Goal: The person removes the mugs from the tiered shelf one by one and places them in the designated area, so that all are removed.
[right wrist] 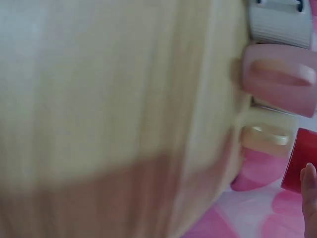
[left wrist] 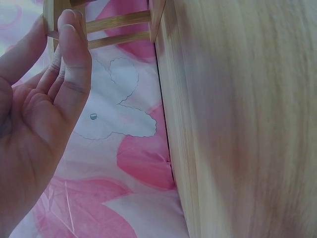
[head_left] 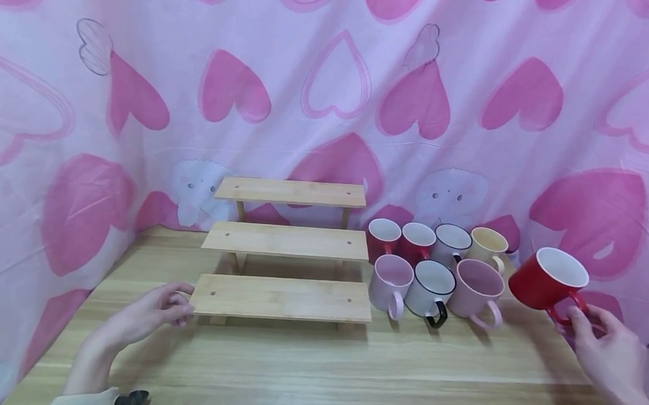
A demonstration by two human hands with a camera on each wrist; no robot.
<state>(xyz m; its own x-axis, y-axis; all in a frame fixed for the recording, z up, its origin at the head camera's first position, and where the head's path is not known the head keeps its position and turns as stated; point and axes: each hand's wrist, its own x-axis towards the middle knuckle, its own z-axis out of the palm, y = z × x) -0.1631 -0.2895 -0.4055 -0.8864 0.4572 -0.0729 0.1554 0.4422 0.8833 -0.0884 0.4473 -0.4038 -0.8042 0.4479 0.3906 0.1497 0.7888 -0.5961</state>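
My right hand (head_left: 611, 349) grips a red mug (head_left: 540, 281) by its handle. The mug, white inside, hangs tilted above the table's right side; part of its red wall (right wrist: 299, 158) shows in the right wrist view. At the left, my left hand (head_left: 156, 313) pinches the end of the lowest board of a three-step wooden display rack (head_left: 283, 298). In the left wrist view, thumb and fingertips lie either side of the board's end (left wrist: 53, 15). Right of the rack stand several mugs in two rows, among them a white one with black handle (head_left: 430, 290).
The front row also has a lilac mug (head_left: 388, 285) and a pink mug (head_left: 476, 293). Behind them are two red mugs (head_left: 377, 248), a white mug (head_left: 449, 249) and a cream mug (head_left: 487, 245). A heart-printed cloth (head_left: 328, 123) hangs behind the wooden table (head_left: 315, 370).
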